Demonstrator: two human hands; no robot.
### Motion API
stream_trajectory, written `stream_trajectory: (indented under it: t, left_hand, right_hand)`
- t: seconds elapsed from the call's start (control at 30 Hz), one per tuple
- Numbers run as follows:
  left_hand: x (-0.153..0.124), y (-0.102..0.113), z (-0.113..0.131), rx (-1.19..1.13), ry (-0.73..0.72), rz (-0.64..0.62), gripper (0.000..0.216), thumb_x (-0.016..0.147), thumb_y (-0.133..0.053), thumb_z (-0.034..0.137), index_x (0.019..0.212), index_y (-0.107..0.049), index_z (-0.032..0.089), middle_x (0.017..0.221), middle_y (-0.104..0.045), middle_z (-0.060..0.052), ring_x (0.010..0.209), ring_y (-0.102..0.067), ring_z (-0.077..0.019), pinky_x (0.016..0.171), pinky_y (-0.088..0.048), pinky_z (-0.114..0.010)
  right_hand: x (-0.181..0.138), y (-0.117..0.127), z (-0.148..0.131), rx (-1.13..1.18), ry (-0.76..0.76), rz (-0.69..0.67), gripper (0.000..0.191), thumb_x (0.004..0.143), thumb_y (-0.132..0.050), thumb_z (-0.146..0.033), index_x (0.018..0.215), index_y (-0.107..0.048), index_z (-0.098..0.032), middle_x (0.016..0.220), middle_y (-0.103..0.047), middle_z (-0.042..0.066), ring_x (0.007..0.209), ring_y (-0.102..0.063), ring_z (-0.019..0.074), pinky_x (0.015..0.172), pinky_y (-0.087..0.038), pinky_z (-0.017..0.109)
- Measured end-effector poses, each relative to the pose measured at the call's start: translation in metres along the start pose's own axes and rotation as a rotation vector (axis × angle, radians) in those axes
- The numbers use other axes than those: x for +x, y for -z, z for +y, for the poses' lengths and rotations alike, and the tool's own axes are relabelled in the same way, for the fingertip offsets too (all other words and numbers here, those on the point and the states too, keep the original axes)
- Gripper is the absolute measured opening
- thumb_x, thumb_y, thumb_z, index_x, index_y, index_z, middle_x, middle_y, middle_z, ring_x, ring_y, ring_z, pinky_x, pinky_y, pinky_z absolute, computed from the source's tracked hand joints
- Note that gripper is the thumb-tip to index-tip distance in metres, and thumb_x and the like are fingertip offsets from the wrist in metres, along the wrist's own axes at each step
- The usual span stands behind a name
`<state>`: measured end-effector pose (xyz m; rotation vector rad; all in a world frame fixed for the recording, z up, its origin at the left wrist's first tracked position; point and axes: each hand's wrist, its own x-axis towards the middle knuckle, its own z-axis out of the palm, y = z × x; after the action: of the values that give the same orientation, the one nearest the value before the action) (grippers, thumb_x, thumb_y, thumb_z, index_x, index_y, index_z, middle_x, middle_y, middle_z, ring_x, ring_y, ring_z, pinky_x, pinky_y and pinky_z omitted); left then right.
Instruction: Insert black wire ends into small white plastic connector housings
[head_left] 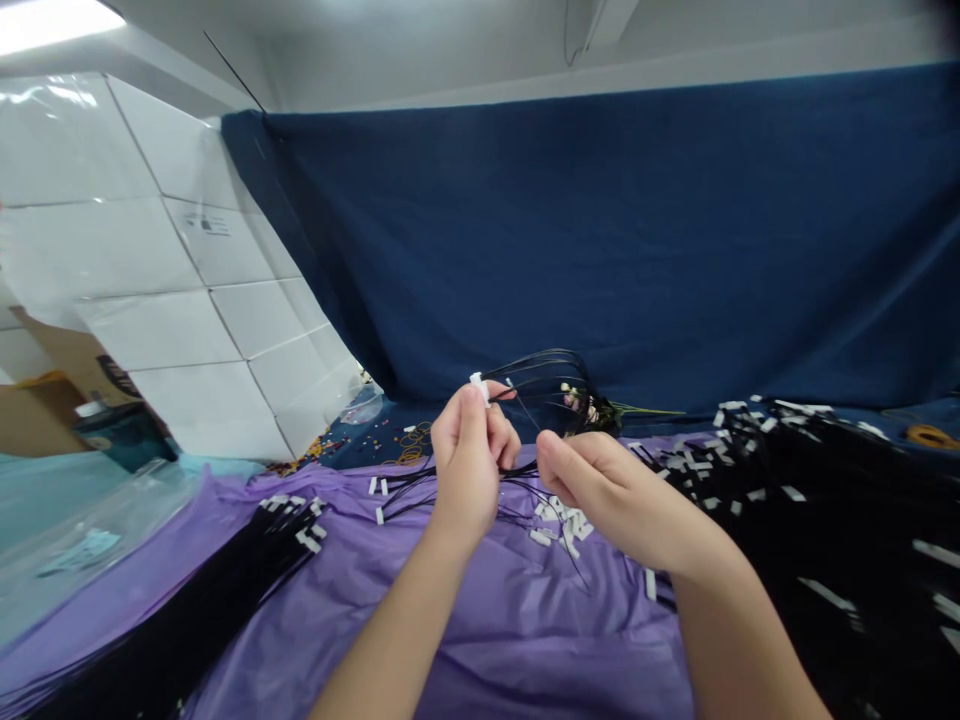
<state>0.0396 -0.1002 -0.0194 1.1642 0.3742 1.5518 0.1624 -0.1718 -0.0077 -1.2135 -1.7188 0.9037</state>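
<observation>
Between thumb and fingers, my left hand point(471, 440) grips a small white plastic connector point(480, 386) out in front of me. Thin black wires point(551, 355) arc from near it over to the right. My right hand point(589, 475), a little lower and to the right, is closed in a pinch on a thin dark wire point(527, 408) that runs up toward the left fingertips. On the purple sheet point(525, 620) below lie a small heap of loose white connectors point(566, 522) and more black wires. The wire ends inside my fingers are hidden.
A bundle of black wires point(180, 610) with white ends lies left; a larger pile point(825, 540) fills the right. White boxes point(150, 240) are stacked at left, beside a dark bottle point(124, 435). A blue cloth point(600, 230) hangs behind; yellow rubber bands point(411, 445) lie before it.
</observation>
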Motion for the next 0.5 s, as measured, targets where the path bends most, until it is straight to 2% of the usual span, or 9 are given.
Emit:
stream_trajectory:
  t: [0.2,0.5]
  left_hand:
    - [-0.0010,0.0039,0.0062,0.006,-0.026,-0.051,0.036,0.096,-0.053,0.046,0.086,-0.064,0.014,0.044,-0.032,0.008,0.035,-0.034,-0.0052,0.039,-0.029,-0.016]
    - [-0.0014,0.0068,0.0072,0.033,-0.043,-0.135,0.036,0.098,-0.050,0.045,0.087,-0.065,0.014,0.044,-0.032,0.009,0.035,-0.036,-0.0049,0.040,-0.030,-0.016]
  right_hand:
    - [-0.0021,0.0045,-0.0007,-0.121,0.013,-0.072,0.054,0.102,-0.032,-0.055,0.063,-0.032,-0.018,0.059,-0.029,-0.004,0.055,-0.027,0.0089,0.051,-0.022,0.028]
    - [-0.0025,0.0046,-0.0013,-0.089,0.008,-0.102,0.054,0.102,-0.035,-0.054,0.061,-0.034,-0.018,0.058,-0.031,-0.004,0.055,-0.028,0.0090,0.051,-0.024,0.028]
